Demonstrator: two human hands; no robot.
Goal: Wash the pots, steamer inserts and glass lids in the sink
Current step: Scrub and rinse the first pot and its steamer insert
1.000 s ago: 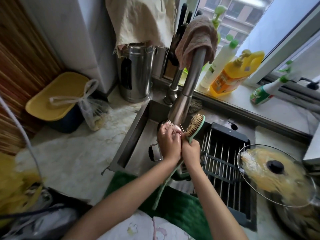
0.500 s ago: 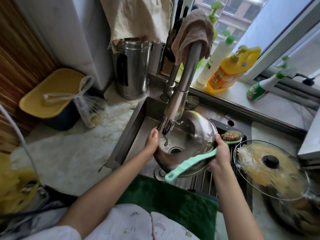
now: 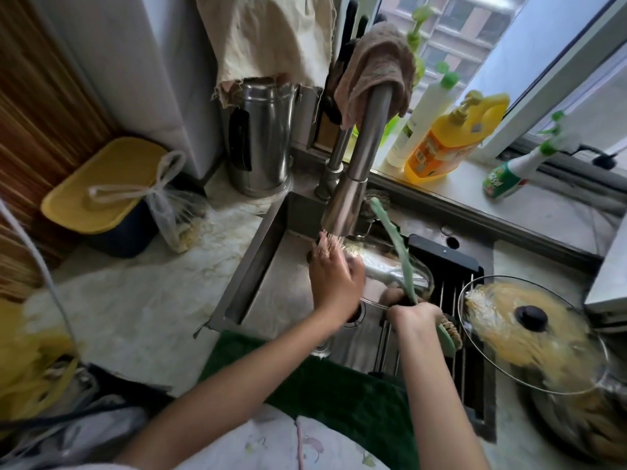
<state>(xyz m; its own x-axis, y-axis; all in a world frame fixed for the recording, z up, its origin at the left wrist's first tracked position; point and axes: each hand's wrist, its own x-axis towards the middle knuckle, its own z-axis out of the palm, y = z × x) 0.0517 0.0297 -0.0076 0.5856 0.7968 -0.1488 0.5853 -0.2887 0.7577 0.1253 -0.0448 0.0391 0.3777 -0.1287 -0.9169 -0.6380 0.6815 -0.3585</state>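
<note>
A round, shiny, steel-rimmed piece (image 3: 393, 266), a glass lid by its look, lies tilted in the sink (image 3: 258, 266) under the faucet (image 3: 353, 184), blurred by running water. My left hand (image 3: 334, 279) lies with straight fingers on its left side, in the water stream. My right hand (image 3: 412, 315) grips a green-handled scrubbing brush (image 3: 397, 252) near the bristle head, handle pointing up and away, and sits at the piece's near edge. A second glass lid (image 3: 502, 361) with a black knob, smeared yellow, rests on a pot at the right.
A black drying rack (image 3: 454, 262) fills the sink's right half. A green towel (image 3: 305, 378) covers the front edge. A steel canister (image 3: 261, 137) and a yellow-lidded bin (image 3: 105, 184) stand at the left. Detergent bottles (image 3: 448, 140) line the window sill.
The brush swung from lying across the piece to pointing up under the faucet. My left hand slid from the left rim onto the piece, under the water. My right hand moved left and nearer.
</note>
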